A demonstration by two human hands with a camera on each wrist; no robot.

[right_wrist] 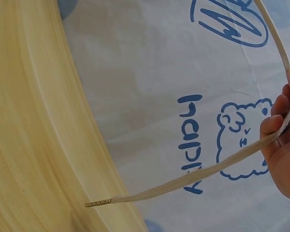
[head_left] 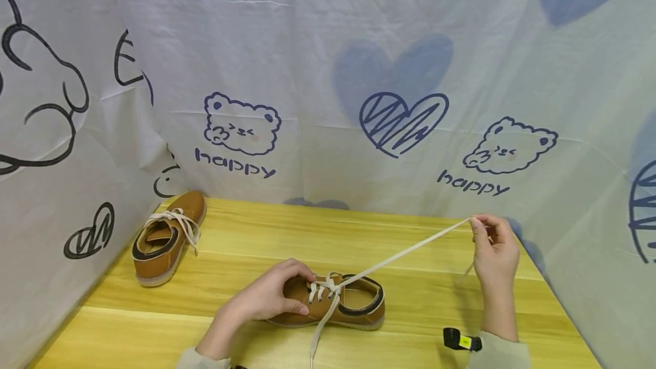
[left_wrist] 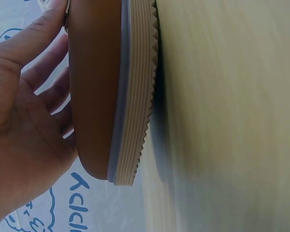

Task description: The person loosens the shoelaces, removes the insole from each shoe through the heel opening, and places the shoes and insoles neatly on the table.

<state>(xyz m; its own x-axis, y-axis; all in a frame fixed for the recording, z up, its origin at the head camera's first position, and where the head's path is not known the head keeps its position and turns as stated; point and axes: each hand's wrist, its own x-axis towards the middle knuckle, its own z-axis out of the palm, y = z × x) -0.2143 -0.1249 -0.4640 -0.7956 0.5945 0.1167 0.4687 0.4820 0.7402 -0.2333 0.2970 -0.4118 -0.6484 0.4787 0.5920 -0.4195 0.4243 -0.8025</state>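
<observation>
A brown lace-up shoe [head_left: 353, 318] stands on the table, its toe to the left. My left hand [head_left: 266, 296] grips its front part, thumb on the near side and fingers over the laced top. In the left wrist view the palm lies beside the toe, close to the ridged sole [left_wrist: 135, 121]. Up to the right, my right hand [head_left: 496, 252] pinches one cream shoelace [head_left: 405, 255], stretched straight from the eyelets. Beyond those fingers, the lace's loose tail [right_wrist: 207, 169] hangs down to a metal tip [right_wrist: 97, 203]. The other lace end [head_left: 320, 332] drops over the shoe's near side.
A second brown shoe [head_left: 171, 244], its laces hanging loose, stands at the table's back left. The wooden table [head_left: 246, 232] meets a printed cloth [head_left: 318, 152] along the back and sides. A black strap with a yellow label [head_left: 463, 341] sits at the right wrist.
</observation>
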